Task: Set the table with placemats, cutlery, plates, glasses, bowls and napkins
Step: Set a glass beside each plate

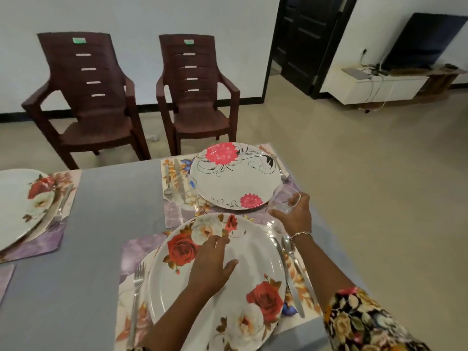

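At the desk's [106,211] right edge, the right hand [292,217] grips a clear glass [285,198] at one o'clock of the rose plate [177,297], apparently for seating above the spoon [288,245]. The left hand [215,263] rests flat and released, steadying that plate.

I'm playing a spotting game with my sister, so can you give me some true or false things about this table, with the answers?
1. The right hand holds a clear glass. True.
2. The left hand grips a fork. False: it rests with straight fingers on the rose plate, and the fork lies untouched to the left of that plate.
3. Two brown chairs stand by the white wall. True.
4. The spoon lies to the left of the rose plate. False: the spoon lies to the right of it, beside the knife.
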{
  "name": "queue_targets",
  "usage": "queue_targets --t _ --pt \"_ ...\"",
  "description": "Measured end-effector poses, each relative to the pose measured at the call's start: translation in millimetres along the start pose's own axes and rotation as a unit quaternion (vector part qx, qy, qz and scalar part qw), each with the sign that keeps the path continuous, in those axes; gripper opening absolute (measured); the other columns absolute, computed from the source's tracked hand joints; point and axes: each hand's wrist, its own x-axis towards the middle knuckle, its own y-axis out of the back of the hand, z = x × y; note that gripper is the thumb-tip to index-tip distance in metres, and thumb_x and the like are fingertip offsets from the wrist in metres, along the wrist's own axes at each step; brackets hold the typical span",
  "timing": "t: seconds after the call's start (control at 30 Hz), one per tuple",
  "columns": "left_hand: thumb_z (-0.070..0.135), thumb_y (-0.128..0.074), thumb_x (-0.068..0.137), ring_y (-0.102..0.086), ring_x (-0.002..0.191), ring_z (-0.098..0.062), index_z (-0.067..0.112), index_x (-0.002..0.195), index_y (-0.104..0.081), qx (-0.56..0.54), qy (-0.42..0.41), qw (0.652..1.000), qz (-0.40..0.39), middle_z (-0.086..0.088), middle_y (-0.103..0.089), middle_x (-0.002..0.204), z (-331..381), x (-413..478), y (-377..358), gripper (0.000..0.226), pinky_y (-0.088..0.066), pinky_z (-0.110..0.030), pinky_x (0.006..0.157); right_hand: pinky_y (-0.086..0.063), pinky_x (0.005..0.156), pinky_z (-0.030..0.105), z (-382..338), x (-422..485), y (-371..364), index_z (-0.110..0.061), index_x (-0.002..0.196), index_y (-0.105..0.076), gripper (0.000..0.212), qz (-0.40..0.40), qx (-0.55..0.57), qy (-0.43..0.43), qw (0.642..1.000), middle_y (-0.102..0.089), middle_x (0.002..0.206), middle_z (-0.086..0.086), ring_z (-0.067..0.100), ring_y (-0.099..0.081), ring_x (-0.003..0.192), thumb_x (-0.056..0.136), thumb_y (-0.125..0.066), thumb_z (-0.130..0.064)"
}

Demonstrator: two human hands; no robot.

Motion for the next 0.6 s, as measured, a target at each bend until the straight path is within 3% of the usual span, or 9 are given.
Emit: queue_targets --t 0.17,0.3,0.6 --pt "0.043 -0.05 0.091 -0.038 0.126 -0.013 0.021 0.135 -0.038 0.003 0.019 1.0 0.003 0.002 -0.038 0.139 8.6 2.6 -8.6 0.05 -0.027 -0.02 0.103 -0.036 0.07 0.027 8.2 13.6 -8.5 -0.015 0.097 -0.032 0.061 -0.026 -0.017 0.017 0.999 -0.045 0.094 0.007 0.023 -0.049 0.083 0.062 -0.083 -0.014" --pt "0.04 -0.052 0.091 -0.038 0.127 -0.014 0.02 0.135 -0.04 -0.011 0.041 0.999 0.014 0.001 -0.039 0.14 12.4 3.7 -12.7 0.049 -0.028 -0.021 0.104 -0.038 0.071 0.028 13.5 15.4 -12.8 -0.005 0.108 -0.04 0.065 -0.04 -0.027 0.016 0.999 -0.046 0.097 0.006 0.022 -0.049 0.087 0.061 -0.084 -0.017" --pt "0.039 -0.056 0.09 -0.039 0.126 -0.013 0.023 0.134 -0.042 -0.032 0.094 0.994 0.051 0.003 -0.041 0.139 16.6 4.5 -15.5 0.048 -0.035 -0.024 0.103 -0.038 0.074 0.028 16.2 14.2 -17.0 -0.001 0.112 -0.041 0.07 -0.03 -0.013 0.04 0.999 -0.044 0.099 0.003 0.026 -0.051 0.094 0.062 -0.084 -0.023"
